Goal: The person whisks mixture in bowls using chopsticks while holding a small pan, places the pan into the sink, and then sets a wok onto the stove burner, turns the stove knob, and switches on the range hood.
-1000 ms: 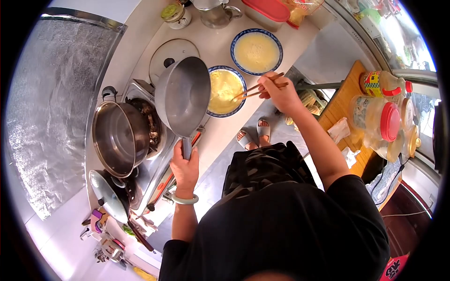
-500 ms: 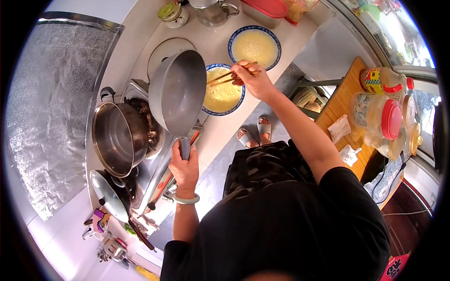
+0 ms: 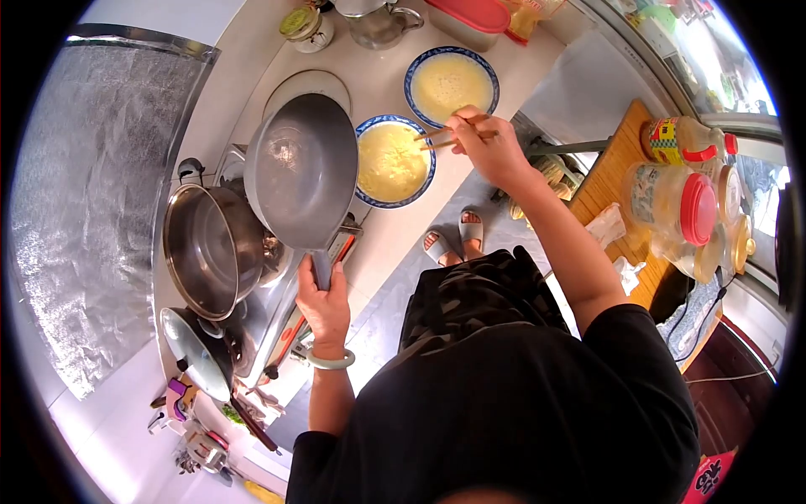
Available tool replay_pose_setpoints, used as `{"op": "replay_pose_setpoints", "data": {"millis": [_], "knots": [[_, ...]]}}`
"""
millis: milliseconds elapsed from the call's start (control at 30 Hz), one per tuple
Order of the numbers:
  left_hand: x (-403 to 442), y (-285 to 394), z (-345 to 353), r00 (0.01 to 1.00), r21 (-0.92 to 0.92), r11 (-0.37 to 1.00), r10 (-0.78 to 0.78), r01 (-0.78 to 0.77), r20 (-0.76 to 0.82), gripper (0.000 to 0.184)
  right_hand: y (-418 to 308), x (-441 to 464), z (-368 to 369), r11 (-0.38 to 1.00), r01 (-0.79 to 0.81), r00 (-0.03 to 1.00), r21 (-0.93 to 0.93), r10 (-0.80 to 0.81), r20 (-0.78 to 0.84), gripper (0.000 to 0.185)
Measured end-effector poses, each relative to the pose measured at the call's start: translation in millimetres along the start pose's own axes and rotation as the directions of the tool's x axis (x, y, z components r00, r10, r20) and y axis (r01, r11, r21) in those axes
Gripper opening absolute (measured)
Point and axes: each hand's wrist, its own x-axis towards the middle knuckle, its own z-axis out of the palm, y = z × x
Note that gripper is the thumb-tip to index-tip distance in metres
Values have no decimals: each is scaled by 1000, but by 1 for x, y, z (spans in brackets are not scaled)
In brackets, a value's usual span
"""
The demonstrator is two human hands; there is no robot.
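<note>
My left hand (image 3: pixel 324 307) is closed around the handle of a grey frying pan (image 3: pixel 304 168), which hangs over the stove edge, its inside facing me. Chopsticks (image 3: pixel 445 136) are pinched in my right hand (image 3: pixel 491 149), their tips at the right rim of a blue-rimmed bowl (image 3: pixel 391 164). That bowl contains a yellow, frothy liquid like beaten egg. Just beyond it stands a second blue-rimmed bowl (image 3: pixel 452 84) with a paler yellow liquid. The pan's right side comes close to the nearer bowl; whether they touch I cannot tell.
A steel pot (image 3: pixel 210 252) stands on the stove (image 3: pixel 264 315), beside a glass-lidded pan (image 3: pixel 197 351). Behind the frying pan lies a round lid (image 3: pixel 306 84). A jar (image 3: pixel 306 29), a metal pitcher (image 3: pixel 374 27) and a red-lidded container (image 3: pixel 470 17) line the back. Plastic jars (image 3: pixel 672 206) crowd the wooden table (image 3: pixel 617 181).
My left hand has shifted the frying pan slightly left and turned its inside more toward me. My right hand has drawn the chopsticks rightward, from over the liquid to the bowl's rim.
</note>
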Motion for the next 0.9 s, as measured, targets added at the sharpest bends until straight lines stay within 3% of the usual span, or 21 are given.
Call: {"op": "replay_pose_setpoints", "data": {"millis": [167,267,300,400,533,667,700,800,867,900], "knots": [[0,4,-1,999,-21,999,-50,50,21,40,7,25,23,980,194,981,-52,-194,10,28],[0,4,-2,999,-17,999,-41,41,27,40,-3,33,25,979,202,975,15,-202,94,27],[0,4,-2,999,-13,999,-30,30,24,40,-2,38,23,962,247,968,-118,-239,82,26],[-2,2,-2,1000,-32,999,-22,23,21,40,-10,36,7,983,169,981,-69,-160,112,26],[-4,-1,-4,999,-58,998,-28,30,33,39,-21,10,-8,987,-39,988,-156,61,139,23],[-7,-1,-4,1000,-47,999,-22,23,21,37,-1,-15,13,931,-305,952,203,291,95,19],[-8,-1,-3,999,-47,998,-33,33,19,36,17,-14,21,902,-294,954,315,260,147,18],[-7,4,-4,994,-57,992,-107,108,34,34,18,-8,43,850,-270,962,453,257,90,14],[-6,5,-4,987,-72,985,-154,156,45,33,43,8,34,869,-152,988,471,151,39,16],[-6,3,-5,985,-83,982,-167,171,47,33,28,8,24,890,-183,975,418,219,-40,18]]}}
